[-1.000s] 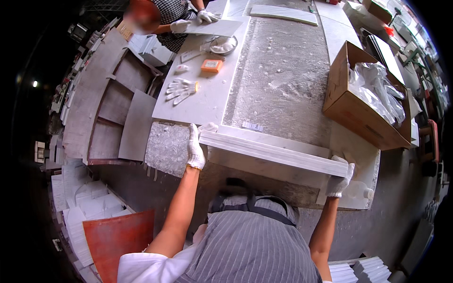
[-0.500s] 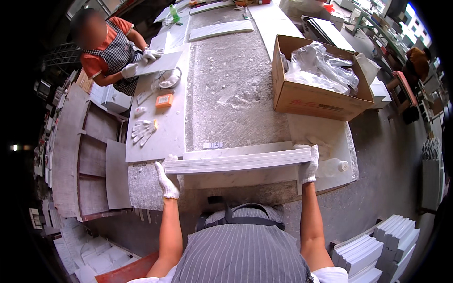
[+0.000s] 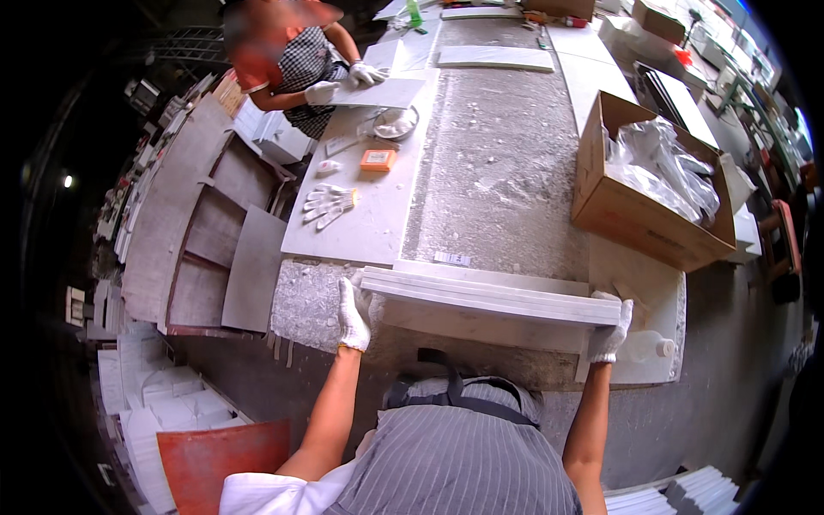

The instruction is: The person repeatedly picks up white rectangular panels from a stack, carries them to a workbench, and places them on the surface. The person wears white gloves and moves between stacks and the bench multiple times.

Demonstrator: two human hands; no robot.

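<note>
A short stack of long, narrow white stone slabs (image 3: 489, 296) stretches across the near end of the workbench. My left hand (image 3: 353, 316), in a white knit glove, is closed round the stack's left end. The gloved right hand (image 3: 610, 333) grips its right end, with the fingers partly hidden by the slabs. Another pale slab (image 3: 506, 276) shows just behind the stack, with a small printed label (image 3: 452, 257) beyond it. Beside my right hand lies a clear plastic bottle (image 3: 642, 347) on its side.
A cardboard box (image 3: 661, 202) of clear plastic wrap stands at the right. On the left white board (image 3: 386, 223) lie a spare glove (image 3: 328, 206), an orange box (image 3: 378, 160) and a bowl (image 3: 396, 124). Opposite, at far left, a co-worker (image 3: 296, 64) in gloves holds a pale panel (image 3: 378, 93).
The view has swung, so the bench and everything on it sit farther right and look tilted. Both my hands keep hold of the slab stack, its right end now lower in the picture.
</note>
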